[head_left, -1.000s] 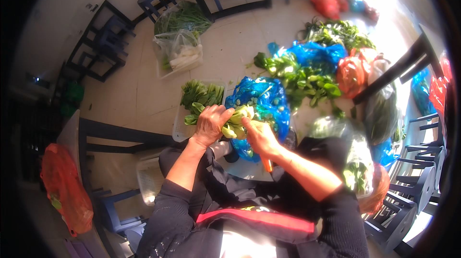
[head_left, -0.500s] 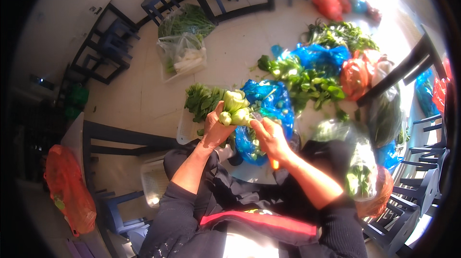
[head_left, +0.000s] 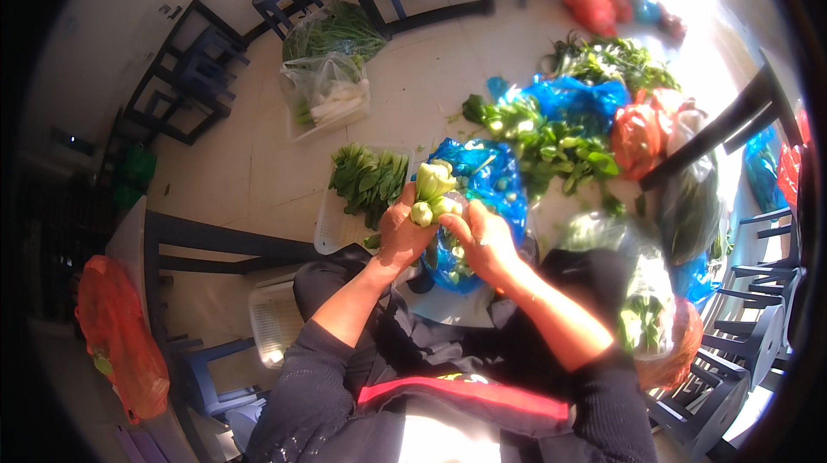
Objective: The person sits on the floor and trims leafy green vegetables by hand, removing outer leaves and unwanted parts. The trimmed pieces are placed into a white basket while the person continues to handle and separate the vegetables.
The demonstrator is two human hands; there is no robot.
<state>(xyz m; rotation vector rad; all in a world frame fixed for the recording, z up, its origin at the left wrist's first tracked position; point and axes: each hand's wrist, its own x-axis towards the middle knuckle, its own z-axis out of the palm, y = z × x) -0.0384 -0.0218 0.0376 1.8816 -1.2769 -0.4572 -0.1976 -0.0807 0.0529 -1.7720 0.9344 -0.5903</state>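
Observation:
Several pale green bok choy heads (head_left: 433, 180) stand bunched in my left hand (head_left: 402, 232), their thick white-green bases facing up. My right hand (head_left: 485, 243) is closed beside them, its thumb against the lowest base. A knife's orange handle (head_left: 499, 292) peeks out under the heel of that hand; the blade is mostly hidden near the stems. Just beyond both hands lies an opened blue plastic bag (head_left: 493, 172) with green trimmings in it. Left of it, a white basket (head_left: 327, 230) holds a row of leafy bok choy (head_left: 369, 180).
Loose greens (head_left: 560, 149) and an orange bag (head_left: 642, 136) lie on the floor at the right. A clear bag of white vegetables (head_left: 332, 101) is farther off. Another white basket (head_left: 271, 316) sits by my left leg. Dark stools (head_left: 741, 360) stand at the right, and a red bag (head_left: 125, 338) hangs far left.
My left hand has shifted right and slightly down with the bok choy. My right hand has closed in on the stems, and less of the orange knife handle shows now.

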